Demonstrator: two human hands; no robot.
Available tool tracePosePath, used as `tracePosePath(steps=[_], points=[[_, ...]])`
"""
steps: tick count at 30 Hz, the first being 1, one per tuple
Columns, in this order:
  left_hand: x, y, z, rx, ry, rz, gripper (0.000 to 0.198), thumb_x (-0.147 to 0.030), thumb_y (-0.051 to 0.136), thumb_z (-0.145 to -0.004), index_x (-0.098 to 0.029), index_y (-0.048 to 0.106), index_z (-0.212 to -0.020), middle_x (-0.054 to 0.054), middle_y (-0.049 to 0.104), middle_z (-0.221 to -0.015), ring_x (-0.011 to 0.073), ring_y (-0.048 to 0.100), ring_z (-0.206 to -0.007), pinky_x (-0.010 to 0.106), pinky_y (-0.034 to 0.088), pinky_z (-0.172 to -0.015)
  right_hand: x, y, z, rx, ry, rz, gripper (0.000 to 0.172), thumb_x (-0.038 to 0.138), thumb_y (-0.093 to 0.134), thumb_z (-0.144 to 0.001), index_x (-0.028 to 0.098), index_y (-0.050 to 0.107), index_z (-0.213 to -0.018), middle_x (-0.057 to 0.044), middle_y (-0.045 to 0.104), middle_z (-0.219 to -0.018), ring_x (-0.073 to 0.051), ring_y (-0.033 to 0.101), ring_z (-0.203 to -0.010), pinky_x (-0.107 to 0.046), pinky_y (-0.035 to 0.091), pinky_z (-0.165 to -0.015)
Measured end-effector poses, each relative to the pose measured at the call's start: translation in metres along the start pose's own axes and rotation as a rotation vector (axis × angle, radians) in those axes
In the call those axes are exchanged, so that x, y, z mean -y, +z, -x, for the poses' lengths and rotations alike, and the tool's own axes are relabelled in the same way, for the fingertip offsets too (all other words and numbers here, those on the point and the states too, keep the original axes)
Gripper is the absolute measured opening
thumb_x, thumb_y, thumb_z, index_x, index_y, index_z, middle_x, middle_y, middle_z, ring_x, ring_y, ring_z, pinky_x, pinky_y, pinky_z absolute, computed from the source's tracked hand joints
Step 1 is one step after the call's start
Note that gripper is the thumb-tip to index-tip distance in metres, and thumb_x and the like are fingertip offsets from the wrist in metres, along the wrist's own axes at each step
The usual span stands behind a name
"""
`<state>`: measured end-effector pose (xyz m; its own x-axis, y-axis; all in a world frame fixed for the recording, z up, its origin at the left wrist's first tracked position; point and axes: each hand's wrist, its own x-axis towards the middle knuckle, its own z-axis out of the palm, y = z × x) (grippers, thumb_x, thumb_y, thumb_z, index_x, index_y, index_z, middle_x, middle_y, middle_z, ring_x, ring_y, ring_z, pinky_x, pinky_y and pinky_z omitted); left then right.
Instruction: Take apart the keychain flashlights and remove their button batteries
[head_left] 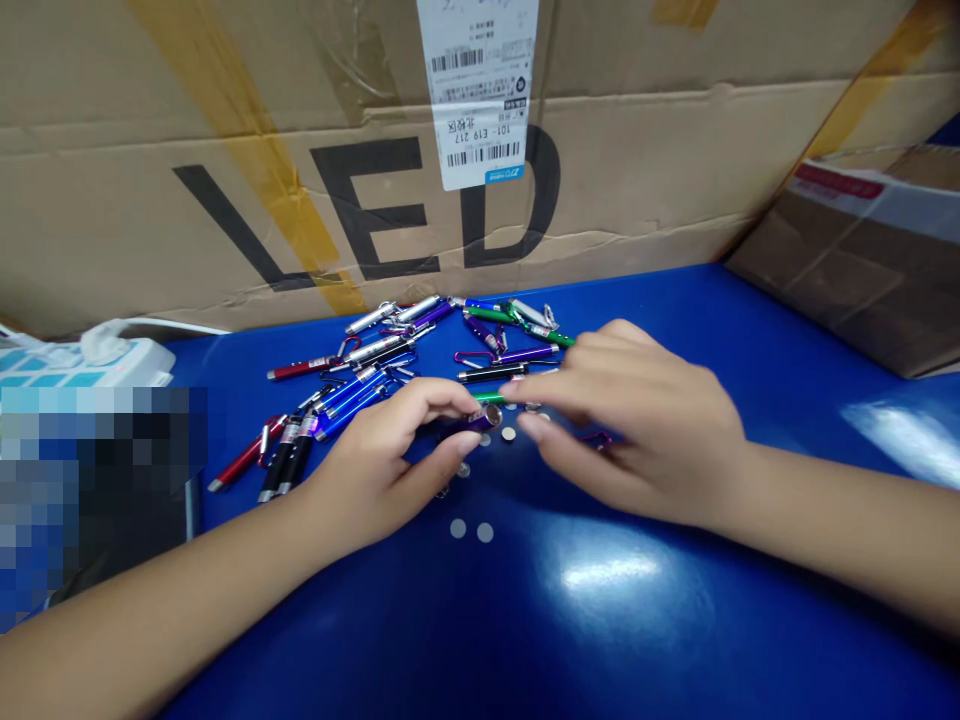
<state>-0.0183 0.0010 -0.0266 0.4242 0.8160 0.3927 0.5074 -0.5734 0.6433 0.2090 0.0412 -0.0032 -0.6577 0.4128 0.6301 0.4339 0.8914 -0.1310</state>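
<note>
My left hand [394,450] pinches a small purple metal tube [480,420] between thumb and fingers; its round end faces right and looks hollow. Just right of it is my right hand [637,420], with bent fingers and the index fingertip close to the tube's end. What its curled fingers hold is hidden. A bit of purple clip [596,439] shows under the right palm; whether it is held, I cannot tell. Button-cell batteries lie on the blue table, one battery [508,434] between my hands and a pair of grey discs [471,531] nearer me.
Behind my hands lie several pen-sized torches, including a red torch [304,368], a blue torch [351,412] and a black torch [491,372]. A large cardboard box [637,190] walls off the back. A brown carton [862,260] stands right, a white power strip [135,365] left.
</note>
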Motion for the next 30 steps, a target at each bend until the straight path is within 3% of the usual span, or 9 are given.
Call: tracePosePath(steps=[3, 5, 10, 18, 20, 25, 30], points=[[0.002, 0.001, 0.001, -0.004, -0.048, 0.074, 0.017, -0.023, 0.054, -0.093, -0.022, 0.051, -0.11, 0.004, 0.068, -0.101, 0.0167, 0.069, -0.093, 0.029, 0.057, -0.081, -0.01, -0.01, -0.008, -0.051, 0.226, -0.069, 0.015, 0.023, 0.052, -0.089, 0.022, 0.067, -0.093, 0.002, 0.058, -0.064, -0.011, 0.05, -0.058, -0.028, 0.036, -0.059], [0.003, 0.001, 0.001, -0.007, -0.072, 0.108, 0.017, -0.024, 0.054, -0.093, -0.023, 0.051, -0.11, 0.006, 0.069, -0.102, 0.0183, 0.069, -0.095, 0.032, 0.057, -0.082, -0.022, -0.017, -0.014, 0.036, 0.304, -0.081, 0.01, 0.023, 0.057, -0.085, 0.02, 0.067, -0.085, 0.003, 0.058, -0.063, -0.011, 0.049, -0.055, -0.027, 0.035, -0.055], [0.003, 0.002, 0.0, -0.02, -0.077, 0.149, 0.017, -0.024, 0.054, -0.093, -0.024, 0.05, -0.11, 0.005, 0.07, -0.102, 0.0189, 0.069, -0.096, 0.033, 0.057, -0.081, -0.039, -0.019, -0.017, 0.389, 0.213, -0.087, 0.005, 0.023, 0.067, -0.077, 0.02, 0.071, -0.079, 0.001, 0.063, -0.07, -0.011, 0.053, -0.061, -0.025, 0.037, -0.056], [0.004, 0.003, -0.001, -0.019, -0.068, 0.09, 0.017, -0.025, 0.055, -0.092, -0.024, 0.051, -0.109, 0.005, 0.07, -0.101, 0.0191, 0.069, -0.096, 0.033, 0.056, -0.082, -0.032, 0.0, -0.011, 0.515, 0.254, -0.094, 0.009, 0.013, 0.065, -0.078, 0.018, 0.072, -0.079, -0.001, 0.066, -0.079, -0.011, 0.056, -0.065, -0.025, 0.039, -0.06], [0.004, 0.003, -0.001, -0.016, -0.065, 0.094, 0.017, -0.025, 0.055, -0.092, -0.024, 0.051, -0.109, 0.005, 0.07, -0.101, 0.0186, 0.068, -0.096, 0.033, 0.055, -0.084, -0.031, -0.002, -0.012, 0.474, 0.248, -0.128, 0.007, 0.014, 0.065, -0.079, 0.017, 0.072, -0.078, 0.0, 0.064, -0.075, -0.01, 0.053, -0.063, -0.024, 0.038, -0.06], [0.004, 0.001, 0.0, -0.007, -0.049, 0.067, 0.019, -0.024, 0.056, -0.092, -0.024, 0.052, -0.11, 0.004, 0.068, -0.102, 0.0167, 0.068, -0.096, 0.03, 0.055, -0.084, -0.015, -0.012, -0.016, 0.126, 0.295, -0.395, 0.011, 0.026, 0.064, -0.085, 0.017, 0.07, -0.084, 0.005, 0.05, -0.06, -0.007, 0.047, -0.055, -0.022, 0.036, -0.054], [0.002, 0.0, 0.0, -0.032, -0.002, 0.001, 0.018, -0.022, 0.057, -0.091, -0.022, 0.054, -0.109, 0.003, 0.067, -0.098, 0.0141, 0.067, -0.086, 0.026, 0.057, -0.076, -0.001, -0.01, -0.015, 0.072, 0.263, -0.41, 0.007, 0.024, 0.066, -0.084, 0.02, 0.07, -0.08, 0.006, 0.052, -0.058, -0.008, 0.049, -0.058, -0.022, 0.039, -0.058]])
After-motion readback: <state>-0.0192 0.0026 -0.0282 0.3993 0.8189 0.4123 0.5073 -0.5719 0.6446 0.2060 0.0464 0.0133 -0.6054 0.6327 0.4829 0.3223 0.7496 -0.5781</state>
